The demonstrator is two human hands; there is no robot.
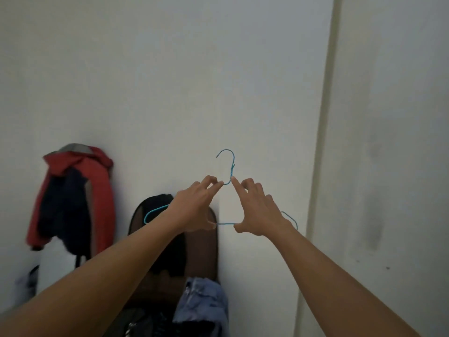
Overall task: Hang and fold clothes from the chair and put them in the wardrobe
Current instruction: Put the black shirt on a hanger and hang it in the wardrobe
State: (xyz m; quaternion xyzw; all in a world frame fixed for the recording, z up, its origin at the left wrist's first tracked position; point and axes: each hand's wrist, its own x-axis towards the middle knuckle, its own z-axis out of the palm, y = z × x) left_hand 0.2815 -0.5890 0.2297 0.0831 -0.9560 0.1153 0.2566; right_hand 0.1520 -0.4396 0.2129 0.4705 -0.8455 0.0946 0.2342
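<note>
I hold a thin blue wire hanger (230, 166) upright in front of the white wall, hook at the top. My left hand (196, 205) grips its left side, thumb under the bottom bar and fingertips up near the neck. My right hand (257, 207) grips the right side the same way, index finger touching the neck. Below the hanger stands the chair (204, 249) with a dark mesh back. A blue denim garment (201, 302) and dark clothes (145, 322) lie on it.
A red jacket over dark clothing (73, 198) hangs on the wall at the left. Beneath it is a white item (53, 268). A pale vertical edge (323, 142), perhaps a door frame or a wardrobe side, runs down the right.
</note>
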